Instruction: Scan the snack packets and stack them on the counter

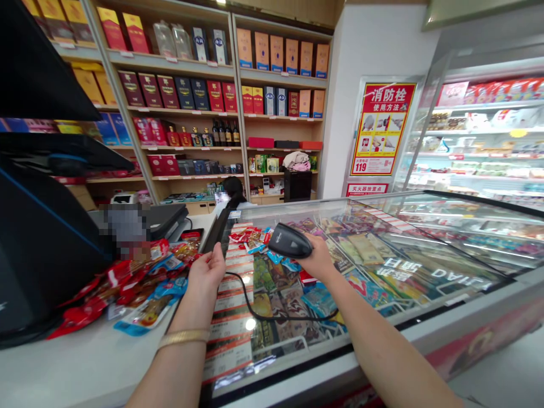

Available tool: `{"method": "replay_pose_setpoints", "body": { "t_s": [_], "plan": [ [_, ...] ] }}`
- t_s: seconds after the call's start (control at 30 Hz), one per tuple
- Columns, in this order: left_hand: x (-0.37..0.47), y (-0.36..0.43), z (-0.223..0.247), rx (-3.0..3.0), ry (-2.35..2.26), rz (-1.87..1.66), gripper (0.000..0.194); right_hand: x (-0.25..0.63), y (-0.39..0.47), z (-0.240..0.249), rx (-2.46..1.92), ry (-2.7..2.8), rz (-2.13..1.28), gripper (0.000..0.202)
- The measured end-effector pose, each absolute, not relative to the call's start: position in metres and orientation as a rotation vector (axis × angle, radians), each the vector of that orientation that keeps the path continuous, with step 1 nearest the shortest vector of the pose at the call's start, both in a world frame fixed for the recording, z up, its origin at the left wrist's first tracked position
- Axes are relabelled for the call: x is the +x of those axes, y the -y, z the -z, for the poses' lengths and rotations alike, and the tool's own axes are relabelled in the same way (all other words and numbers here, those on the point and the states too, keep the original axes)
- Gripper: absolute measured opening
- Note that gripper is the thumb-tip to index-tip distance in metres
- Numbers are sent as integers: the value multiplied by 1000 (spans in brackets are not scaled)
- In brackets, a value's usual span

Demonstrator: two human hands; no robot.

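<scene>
My right hand (317,255) is closed around the grip of a black barcode scanner (289,241), held above the glass lid of a chest freezer (297,340). Its black cord (272,318) loops across the glass towards my left hand (208,269). That hand hovers over the freezer's left edge, fingers loosely curled, with nothing visible in them. Just beyond the scanner, small red and blue snack packets (249,237) lie on the glass, partly hidden by it. To the left of my left hand, a pile of red and blue snack packets (148,289) covers part of the white counter (97,368).
A black checkout monitor and stand (38,226) rise at the left. Behind the counter, a person (233,192) is low down before shelves (178,113) of boxed goods. A red fire-hydrant sign (382,130) hangs on the wall, with a lit refrigerated display (488,136) at right.
</scene>
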State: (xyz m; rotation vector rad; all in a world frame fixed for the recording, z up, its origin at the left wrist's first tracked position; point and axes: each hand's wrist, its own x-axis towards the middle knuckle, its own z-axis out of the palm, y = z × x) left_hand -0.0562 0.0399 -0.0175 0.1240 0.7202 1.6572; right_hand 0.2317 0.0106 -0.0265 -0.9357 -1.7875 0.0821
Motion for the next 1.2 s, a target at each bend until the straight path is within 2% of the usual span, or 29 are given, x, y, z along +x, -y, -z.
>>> {"method": "replay_pose_setpoints", "body": {
  "t_s": [0.13,0.3,0.47,0.63,0.87,1.03,1.2],
  "plan": [
    [-40,-33,15,60,-760,-1677,45,233,-12,27,-977,1771,-61,19],
    [-5,-25,20,430,-916,-1706,25,233,-12,28,-986,1735,-35,13],
    [11,-26,29,477,-937,-1482,24,232,-12,28,-992,1758,-46,10],
    [10,-33,30,534,-1004,-1395,18,232,-13,29,-1004,1785,-37,19],
    [3,-39,41,674,-1165,-1576,7,233,-12,28,-1010,1797,-75,23],
    [-6,-31,39,862,-1420,-1742,16,233,-12,27,-1018,1803,-35,20],
    [-4,-21,24,861,-1278,-1742,14,232,-12,26,-1012,1828,3,17]
  ]
}}
